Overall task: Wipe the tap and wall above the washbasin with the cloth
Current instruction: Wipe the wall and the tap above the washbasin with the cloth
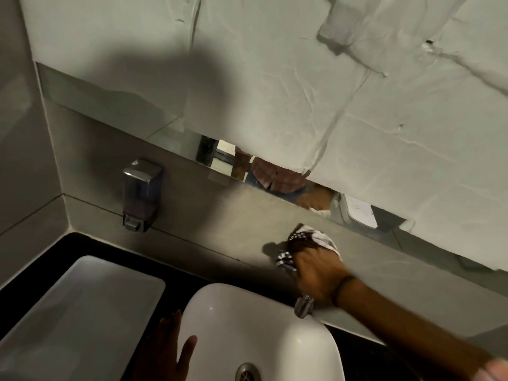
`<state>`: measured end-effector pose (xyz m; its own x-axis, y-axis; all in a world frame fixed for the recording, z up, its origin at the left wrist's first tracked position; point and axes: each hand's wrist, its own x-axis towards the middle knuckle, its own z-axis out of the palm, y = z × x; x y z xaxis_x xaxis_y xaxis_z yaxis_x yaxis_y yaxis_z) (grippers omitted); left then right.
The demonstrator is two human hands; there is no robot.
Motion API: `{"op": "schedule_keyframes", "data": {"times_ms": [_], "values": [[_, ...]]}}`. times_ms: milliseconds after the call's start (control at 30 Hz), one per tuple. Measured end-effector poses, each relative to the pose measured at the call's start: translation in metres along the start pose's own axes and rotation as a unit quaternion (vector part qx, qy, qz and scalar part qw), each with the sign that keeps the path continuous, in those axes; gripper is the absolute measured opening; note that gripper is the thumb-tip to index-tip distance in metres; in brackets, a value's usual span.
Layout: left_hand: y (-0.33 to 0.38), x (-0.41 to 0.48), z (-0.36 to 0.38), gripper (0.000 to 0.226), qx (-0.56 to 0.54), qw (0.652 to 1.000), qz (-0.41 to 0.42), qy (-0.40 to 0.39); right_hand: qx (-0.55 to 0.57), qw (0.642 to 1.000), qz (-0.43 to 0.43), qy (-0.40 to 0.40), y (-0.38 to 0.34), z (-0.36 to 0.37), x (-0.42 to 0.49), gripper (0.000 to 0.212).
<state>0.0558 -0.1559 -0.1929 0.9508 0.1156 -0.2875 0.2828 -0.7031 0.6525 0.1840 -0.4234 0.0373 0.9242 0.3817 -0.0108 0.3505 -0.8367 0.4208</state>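
The right hand presses a crumpled black-and-white patterned cloth against the grey tiled wall, just below the mirror's lower edge and above the tap. Its fingers are clamped on the cloth, which bunches out at the far and left sides of the hand. A thin dark band circles the right wrist.

The chrome tap projects from the wall directly beneath the right wrist, over the far rim of the white oval ceramic washbasin. A round metal drain sits at the near end of the bowl.

The left hand rests on the left rim of the washbasin with its fingers spread apart, holding nothing.

A white rectangular tray lies on the black counter left of the washbasin. A chrome and clear soap dispenser is mounted on the wall, far left of the cloth. Crumpled white paper covers most of the mirror.
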Motion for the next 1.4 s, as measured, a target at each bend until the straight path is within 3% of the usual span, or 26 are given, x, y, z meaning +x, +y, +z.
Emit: {"op": "schedule_keyframes", "data": {"times_ms": [100, 167, 233, 267, 333, 400, 433, 500, 533, 567, 600, 667, 700, 767, 800, 900, 933, 1000, 1033, 1067, 1133, 1200, 1233, 1267, 1300, 1400], "values": [[-0.004, 0.004, 0.006, 0.090, -0.058, 0.996, -0.022, -0.069, 0.279, 0.952, 0.025, 0.121, 0.008, 0.022, -0.030, 0.046], [-0.005, 0.008, 0.012, 0.077, -0.028, 0.999, -0.003, -0.035, 0.467, 0.862, 0.105, 0.169, -0.004, 0.043, -0.041, 0.046], [-0.009, 0.016, 0.017, 0.073, -0.034, 0.998, 0.032, -0.051, 0.638, 0.697, 0.247, 0.215, -0.023, 0.053, -0.042, 0.036], [-0.010, 0.019, 0.020, 0.074, -0.037, 0.998, 0.050, -0.028, 0.707, 0.597, 0.320, 0.204, -0.028, 0.054, -0.039, 0.034], [-0.015, 0.026, 0.022, 0.078, -0.039, 0.997, 0.072, 0.007, 0.818, 0.395, 0.397, 0.132, -0.029, 0.055, -0.031, 0.052], [-0.022, 0.032, 0.023, 0.084, -0.042, 0.995, 0.095, -0.007, 0.918, 0.180, 0.353, 0.005, -0.023, 0.055, -0.029, 0.075], [-0.020, 0.032, 0.020, 0.092, -0.038, 0.997, 0.063, -0.039, 0.946, 0.109, 0.300, -0.051, -0.016, 0.055, -0.030, 0.080], [0.002, 0.053, -0.009, 0.125, -0.100, 0.989, -0.035, -0.105, 0.966, 0.038, 0.229, -0.111, -0.003, 0.054, -0.031, 0.079], [0.019, 0.056, -0.028, 0.119, -0.127, 0.973, -0.079, -0.175, 0.969, 0.031, 0.214, -0.122, 0.000, 0.055, -0.027, 0.079], [0.034, 0.061, -0.047, 0.079, -0.078, 0.975, -0.096, -0.183, 0.972, 0.025, 0.197, -0.127, 0.001, 0.057, -0.023, 0.078], [0.045, 0.069, -0.059, 0.028, -0.122, 0.957, -0.073, -0.252, 0.973, 0.025, 0.196, -0.121, -0.001, 0.061, -0.020, 0.077], [0.071, 0.064, -0.064, 0.080, -0.162, 0.937, 0.017, -0.310, 0.973, 0.025, 0.203, -0.110, -0.008, 0.068, -0.016, 0.075], [0.088, 0.055, -0.070, 0.090, -0.167, 0.934, 0.007, -0.315, 0.975, 0.018, 0.200, -0.099, -0.009, 0.072, -0.016, 0.074], [0.113, 0.036, -0.088, 0.075, -0.164, 0.954, -0.024, -0.250, 0.977, 0.010, 0.196, -0.089, -0.009, 0.080, -0.021, 0.076], [0.121, 0.035, -0.096, 0.058, -0.104, 0.951, 0.024, -0.292, 0.977, 0.016, 0.194, -0.087, -0.008, 0.083, -0.025, 0.078], [0.108, 0.031, -0.105, 0.028, -0.192, 0.939, 0.006, -0.284, 0.978, 0.049, 0.179, -0.090, -0.002, 0.078, -0.035, 0.082], [0.100, 0.029, -0.095, 0.024, -0.190, 0.954, 0.008, -0.233, 0.973, 0.063, 0.198, -0.097, 0.001, 0.069, -0.034, 0.083], [0.088, 0.022, -0.080, 0.070, -0.220, 0.950, -0.063, -0.213, 0.959, 0.107, 0.241, -0.100, 0.004, 0.048, -0.026, 0.084], [0.079, 0.017, -0.076, 0.093, -0.307, 0.929, -0.052, -0.202, 0.948, 0.150, 0.266, -0.092, 0.004, 0.039, -0.022, 0.084], [0.071, 0.012, -0.083, 0.100, -0.340, 0.921, -0.053, -0.181, 0.921, 0.226, 0.309, -0.072, 0.002, 0.033, -0.019, 0.080], [0.049, 0.013, -0.070, 0.089, -0.367, 0.911, -0.051, -0.183, 0.801, 0.464, 0.379, -0.011, -0.007, 0.026, -0.018, 0.061], [0.032, 0.028, -0.047, 0.119, -0.310, 0.942, -0.025, -0.127, 0.648, 0.689, 0.324, 0.016, -0.029, 0.017, -0.032, 0.057], [0.019, 0.033, -0.028, 0.120, -0.298, 0.950, -0.018, -0.096, 0.564, 0.774, 0.287, 0.007, -0.040, 0.016, -0.040, 0.067], [0.008, 0.038, -0.014, 0.112, -0.290, 0.953, -0.014, -0.089, 0.494, 0.827, 0.268, -0.009, -0.048, 0.015, -0.047, 0.079], [-0.001, 0.033, -0.002, 0.112, -0.263, 0.961, -0.016, -0.085, 0.453, 0.849, 0.270, -0.019, -0.055, 0.011, -0.053, 0.087], [0.004, 0.029, -0.010, 0.100, -0.176, 0.981, 0.033, -0.076, 0.459, 0.832, 0.312, 0.019, -0.065, -0.001, -0.053, 0.078]]}}
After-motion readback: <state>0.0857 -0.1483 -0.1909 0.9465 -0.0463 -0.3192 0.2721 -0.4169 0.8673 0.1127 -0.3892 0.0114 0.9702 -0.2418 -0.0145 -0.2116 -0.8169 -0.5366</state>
